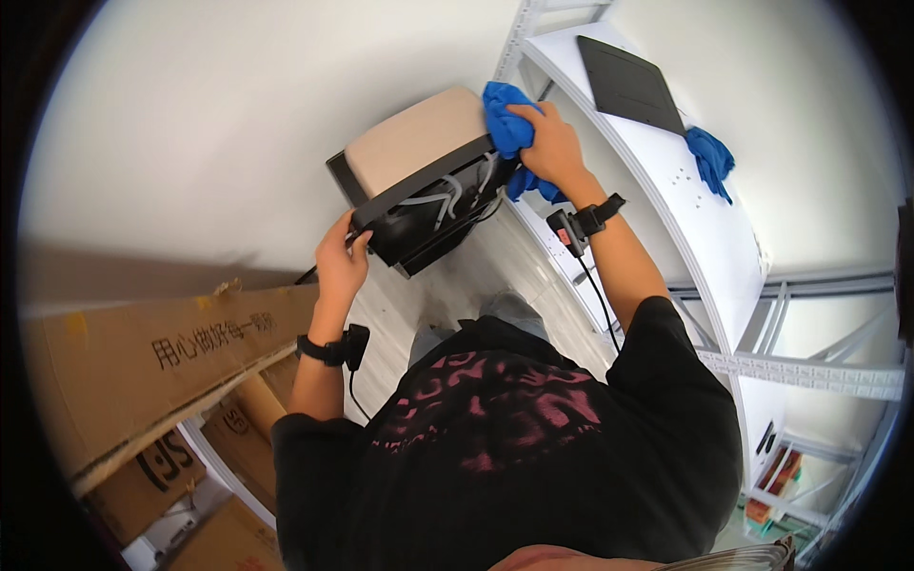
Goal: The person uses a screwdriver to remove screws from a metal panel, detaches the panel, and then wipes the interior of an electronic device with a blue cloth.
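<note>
In front of me stands a box-shaped appliance (419, 141) with a beige top and a black frame. Its near side is uncovered, and bent grey tubes (446, 202) show in the dark inside. My left hand (343, 255) grips the black rim at the near left corner, thumb on the near side. A blue cloth (507, 116) is bunched in my right hand (552, 143) against the right end of the top. More blue cloth (535, 185) hangs below that hand; whether it is the same piece, I cannot tell.
On the white shelf (657, 157) at my right lie a flat black panel (630, 84), another blue cloth (710, 162) and several tiny loose bits (687, 183). Cardboard boxes (171, 371) are stacked at my left. A white wall (238, 114) rises behind the appliance.
</note>
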{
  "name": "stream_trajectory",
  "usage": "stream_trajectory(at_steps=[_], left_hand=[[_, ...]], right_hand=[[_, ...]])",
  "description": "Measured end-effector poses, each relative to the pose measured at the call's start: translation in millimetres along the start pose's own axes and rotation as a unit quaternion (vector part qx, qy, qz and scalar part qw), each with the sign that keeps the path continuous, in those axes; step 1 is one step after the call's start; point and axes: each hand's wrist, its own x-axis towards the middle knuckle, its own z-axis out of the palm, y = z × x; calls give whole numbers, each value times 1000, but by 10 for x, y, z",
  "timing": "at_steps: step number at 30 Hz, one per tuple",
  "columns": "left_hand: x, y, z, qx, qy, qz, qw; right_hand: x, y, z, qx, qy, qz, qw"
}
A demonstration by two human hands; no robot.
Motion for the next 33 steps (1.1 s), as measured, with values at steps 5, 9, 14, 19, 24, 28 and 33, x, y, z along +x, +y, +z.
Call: stream_trajectory(at_steps=[5,9,14,19,24,28,33], left_hand=[[-32,-58,-34,9,-1,-11,1000],[-31,-30,-47,-18,-6,-22,1000],[-11,-148,-73,19,-41,-71,996],[5,-59,-30,15,-18,1,1000],[27,116,-15,53,-22,-29,998],[59,294,61,92,-7,37,995],[245,697,85,242,-41,79,966]], right_hand=[[-177,-508,193,-19,3,-76,997],[-385,-1231,356,42,31,-166,985],[-662,-1823,559,112,-11,-242,964],[-724,-1703,604,180,31,-240,953],[-999,-1184,283,279,-60,-215,934],[-1270,-738,337,280,-147,-151,937],[-1310,-585,721,281,-141,-149,938]])
